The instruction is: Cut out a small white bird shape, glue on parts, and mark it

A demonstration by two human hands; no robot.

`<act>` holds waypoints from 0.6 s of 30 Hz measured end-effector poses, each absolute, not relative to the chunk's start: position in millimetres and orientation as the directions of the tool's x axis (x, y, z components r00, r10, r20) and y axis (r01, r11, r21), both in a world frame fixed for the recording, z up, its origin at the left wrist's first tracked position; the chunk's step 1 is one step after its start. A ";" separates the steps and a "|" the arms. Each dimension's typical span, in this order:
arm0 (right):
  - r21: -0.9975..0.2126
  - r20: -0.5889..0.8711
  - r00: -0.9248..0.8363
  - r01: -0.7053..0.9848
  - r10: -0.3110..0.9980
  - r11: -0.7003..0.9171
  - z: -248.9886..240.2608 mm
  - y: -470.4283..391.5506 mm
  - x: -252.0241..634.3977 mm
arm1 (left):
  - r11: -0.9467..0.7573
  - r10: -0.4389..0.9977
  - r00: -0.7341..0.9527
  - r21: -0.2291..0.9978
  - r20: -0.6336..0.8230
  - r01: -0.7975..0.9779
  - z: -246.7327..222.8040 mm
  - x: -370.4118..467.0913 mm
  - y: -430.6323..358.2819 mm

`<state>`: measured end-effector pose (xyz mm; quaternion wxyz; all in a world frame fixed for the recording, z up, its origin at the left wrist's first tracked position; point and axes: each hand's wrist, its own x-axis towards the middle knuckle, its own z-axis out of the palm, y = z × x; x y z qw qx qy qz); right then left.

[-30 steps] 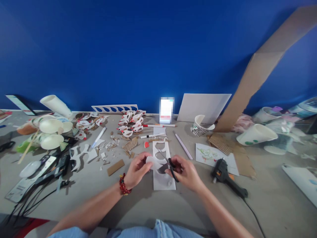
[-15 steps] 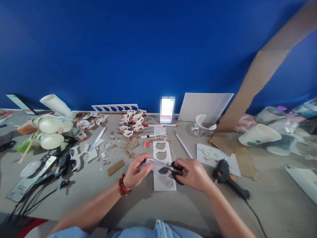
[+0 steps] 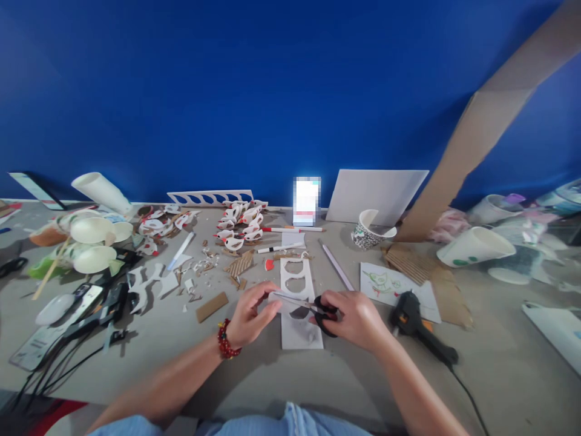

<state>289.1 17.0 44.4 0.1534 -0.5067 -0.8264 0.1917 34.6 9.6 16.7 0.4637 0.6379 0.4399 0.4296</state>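
Black-handled scissors [image 3: 324,315] are in my right hand [image 3: 358,318], with the fingers in the loops and the blades pointing left. Between the thumb and fingers of my left hand [image 3: 252,315] is a small white piece [image 3: 275,297], partly hidden, right at the blade tips. A red beaded bracelet [image 3: 227,339] circles my left wrist. Under the scissors lies a white board strip [image 3: 302,336] with cut-out holes. Just beyond my left fingers rests a small red piece [image 3: 269,264].
Several white-and-red bird shapes [image 3: 233,243] are piled at the back. A glue gun [image 3: 422,330] lies right, beside a drawing [image 3: 381,281]. Paper scraps [image 3: 204,266], cables [image 3: 59,363] and cups [image 3: 93,230] are left. A lit phone [image 3: 307,200] stands at the back.
The scissor blades have come closer together and the handle loops have drawn slightly nearer each other. Both hands stay in nearly the same place.
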 end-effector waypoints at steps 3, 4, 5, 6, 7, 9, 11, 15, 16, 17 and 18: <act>-0.429 0.049 -0.441 0.801 0.896 0.418 45.0 16.6 288.7 | -0.182 0.962 0.238 0.968 0.138 0.175 15.0 34.5 8.8; -0.417 0.045 -0.442 0.807 0.896 0.419 44.8 16.5 288.8 | -0.180 0.962 0.238 0.968 0.136 0.177 14.7 34.5 8.5; -0.406 0.044 -0.441 0.812 0.896 0.420 44.4 16.5 288.9 | -0.180 0.962 0.239 0.967 0.134 0.179 14.5 34.6 8.2; -0.396 0.046 -0.441 0.816 0.896 0.422 43.9 16.6 289.3 | -0.181 0.961 0.242 0.967 0.135 0.181 14.6 34.7 8.1; -0.391 0.049 -0.443 0.816 0.895 0.425 43.3 16.8 289.9 | -0.184 0.960 0.244 0.965 0.136 0.185 15.0 34.8 8.0; -0.403 0.062 -0.438 0.811 0.897 0.424 42.5 17.5 291.6 | -0.203 0.960 0.234 0.960 0.156 0.192 16.8 35.1 8.5; -0.444 0.075 -0.417 0.799 0.906 0.404 43.0 18.3 293.6 | -0.238 0.956 0.224 0.949 0.190 0.208 19.3 35.3 9.8; -0.499 0.076 -0.404 0.776 0.912 0.386 46.9 19.0 295.2 | -0.336 0.928 0.256 0.905 0.271 0.260 22.3 34.5 13.0; -0.499 0.070 -0.420 0.771 0.905 0.397 47.7 18.9 294.8 | -0.355 0.922 0.260 0.896 0.288 0.267 22.0 34.2 13.6; -0.495 0.062 -0.439 0.766 0.897 0.409 48.2 18.8 294.2 | -0.366 0.918 0.265 0.890 0.297 0.271 21.5 34.0 13.9; -0.490 0.053 -0.455 0.764 0.889 0.420 48.3 18.6 293.5 | -0.372 0.915 0.269 0.887 0.301 0.272 20.9 33.8 14.0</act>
